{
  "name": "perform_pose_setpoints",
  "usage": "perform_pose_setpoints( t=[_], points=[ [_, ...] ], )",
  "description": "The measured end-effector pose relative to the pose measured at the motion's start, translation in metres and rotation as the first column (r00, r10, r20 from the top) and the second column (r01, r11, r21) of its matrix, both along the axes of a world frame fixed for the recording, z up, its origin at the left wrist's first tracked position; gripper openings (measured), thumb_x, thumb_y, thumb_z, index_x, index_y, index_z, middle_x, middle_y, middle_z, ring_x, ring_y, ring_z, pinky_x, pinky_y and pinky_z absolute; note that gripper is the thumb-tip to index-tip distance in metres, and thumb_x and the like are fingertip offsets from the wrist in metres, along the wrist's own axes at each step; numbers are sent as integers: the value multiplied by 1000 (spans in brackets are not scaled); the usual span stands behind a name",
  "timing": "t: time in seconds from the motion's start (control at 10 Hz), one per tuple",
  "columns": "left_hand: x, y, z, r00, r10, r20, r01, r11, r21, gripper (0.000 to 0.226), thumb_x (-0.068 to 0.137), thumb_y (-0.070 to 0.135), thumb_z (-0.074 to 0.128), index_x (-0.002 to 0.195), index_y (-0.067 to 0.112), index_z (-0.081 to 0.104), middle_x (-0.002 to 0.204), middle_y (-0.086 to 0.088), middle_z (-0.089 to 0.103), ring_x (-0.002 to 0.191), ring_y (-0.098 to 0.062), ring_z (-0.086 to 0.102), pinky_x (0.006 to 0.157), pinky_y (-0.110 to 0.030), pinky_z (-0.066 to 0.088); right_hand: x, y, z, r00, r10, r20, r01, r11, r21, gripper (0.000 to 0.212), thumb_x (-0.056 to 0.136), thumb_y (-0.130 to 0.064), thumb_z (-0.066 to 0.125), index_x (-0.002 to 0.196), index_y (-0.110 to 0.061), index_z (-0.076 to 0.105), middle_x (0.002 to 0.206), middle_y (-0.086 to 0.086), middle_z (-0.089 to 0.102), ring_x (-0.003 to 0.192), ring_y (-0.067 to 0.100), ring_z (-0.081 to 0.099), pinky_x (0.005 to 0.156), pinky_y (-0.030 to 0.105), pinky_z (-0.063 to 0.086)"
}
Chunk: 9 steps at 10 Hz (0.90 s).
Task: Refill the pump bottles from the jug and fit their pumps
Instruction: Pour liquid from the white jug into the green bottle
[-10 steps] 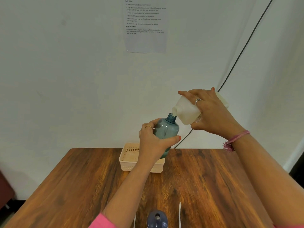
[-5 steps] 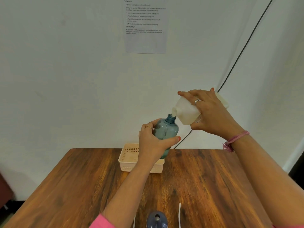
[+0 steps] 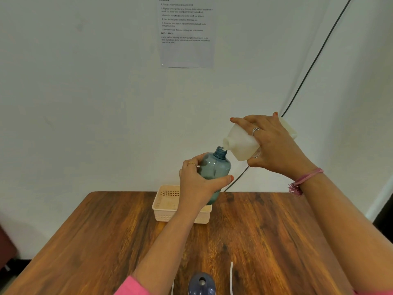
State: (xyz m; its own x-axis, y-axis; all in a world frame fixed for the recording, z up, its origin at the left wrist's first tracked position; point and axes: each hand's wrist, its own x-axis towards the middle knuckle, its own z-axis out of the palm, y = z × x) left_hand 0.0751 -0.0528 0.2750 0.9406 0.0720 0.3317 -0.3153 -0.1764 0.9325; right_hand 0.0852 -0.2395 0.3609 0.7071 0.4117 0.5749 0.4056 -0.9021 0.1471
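My left hand point(image 3: 197, 184) grips a clear blue pump bottle point(image 3: 215, 169) around its body and holds it in the air, neck open and leaning slightly right. My right hand point(image 3: 274, 145) holds a white jug point(image 3: 240, 143) tipped to the left, with its spout right at the bottle's mouth. A second dark blue bottle point(image 3: 201, 284) with an open mouth stands at the near table edge. Thin white pump tubes point(image 3: 231, 277) lie beside it; the pump heads are out of view.
A cream plastic basket point(image 3: 168, 207) sits on the wooden table point(image 3: 265, 241) near its far edge, partly behind my left forearm. A black cable point(image 3: 308, 67) runs down the white wall behind. A printed sheet point(image 3: 187, 30) hangs on the wall.
Both hands stay almost still. The jug's spout has settled a little closer to the bottle's mouth.
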Motion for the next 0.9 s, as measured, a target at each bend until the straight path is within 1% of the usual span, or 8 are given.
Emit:
perform_pose_setpoints(
  t=[0.3, 0.5, 0.7, 0.9],
  points=[
    [1, -2, 0, 1000, -2, -5, 2, 1000, -3, 70, 54, 31, 91, 102, 46, 43, 120, 4, 49, 114, -18, 51, 93, -42, 53, 0, -2, 1, 1000, 1, -2, -1, 1000, -7, 103, 58, -21, 84, 146, -26, 30, 133, 8, 48, 124, 30, 42, 111, 60, 12],
    [2, -2, 0, 1000, -4, -15, 3, 1000, -6, 74, 54, 30, 91, 110, 42, 44, 121, 3, 49, 114, -18, 52, 91, -41, 55, 1, -1, 2, 1000, -4, -1, 4, 1000, -13, 103, 59, -21, 84, 146, -26, 30, 134, 9, 48, 125, 30, 41, 111, 61, 12],
    [3, -2, 1, 1000, 2, -17, -2, 1000, 0, 74, 55, 29, 91, 111, 40, 44, 121, 4, 49, 114, -17, 51, 92, -38, 54, 1, 1, 2, 1000, 0, 9, 0, 1000, -12, 102, 58, -20, 84, 146, -25, 31, 133, 9, 49, 124, 31, 43, 110, 61, 12],
    [2, 0, 1, 1000, -2, -23, 1, 1000, -23, 75, 54, 28, 92, 114, 36, 46, 122, 2, 50, 114, -18, 51, 92, -41, 54, 1, 3, 3, 1000, 0, 9, 0, 1000, -20, 101, 59, -21, 83, 146, -26, 31, 133, 8, 49, 124, 30, 43, 111, 61, 13]
  ],
)
